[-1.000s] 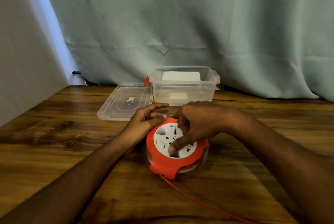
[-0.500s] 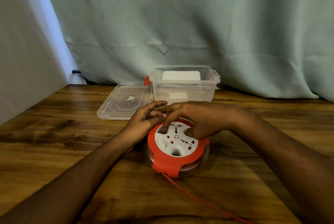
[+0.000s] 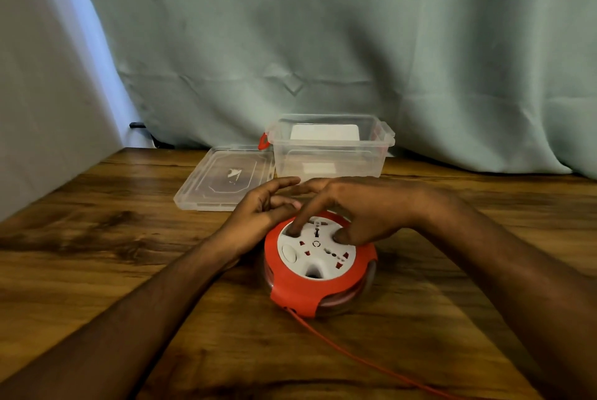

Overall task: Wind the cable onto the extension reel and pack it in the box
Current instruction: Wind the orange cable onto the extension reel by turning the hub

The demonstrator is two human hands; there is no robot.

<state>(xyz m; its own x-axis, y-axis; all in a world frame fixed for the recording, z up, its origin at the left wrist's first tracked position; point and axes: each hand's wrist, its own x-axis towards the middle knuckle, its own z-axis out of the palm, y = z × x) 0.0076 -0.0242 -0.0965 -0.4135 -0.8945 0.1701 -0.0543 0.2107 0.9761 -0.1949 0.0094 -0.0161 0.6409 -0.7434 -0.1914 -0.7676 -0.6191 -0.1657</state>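
**Winding under way, cable still trailing**

The wooden table (image 3: 97, 238) carries everything. At 12 o'clock from the reel stands the clear plastic storage box (image 3: 329, 154), open, with its lid (image 3: 223, 180) lying flat just beside it at 9 o'clock. The extension reel (image 3: 318, 265) sits flat near the table's middle: a round orange housing with a white socket face on top (1 rocker switch shows at the face's 8 o'clock). It looks like rigid, smooth, fairly light plastic, best steadied by its rim and turned by the finger recesses in the face. The right hand (image 3: 365, 209) arches over the face, 1 finger pressed into a recess at 10 o'clock, the thumb at 2 o'clock. The left hand (image 3: 258, 212) braces the rim at 10 o'clock, fingers loosely extended, gripping nothing. The thin orange cable (image 3: 361, 359), limp and likely to snag, trails from the reel's 6 o'clock edge toward 4 o'clock.
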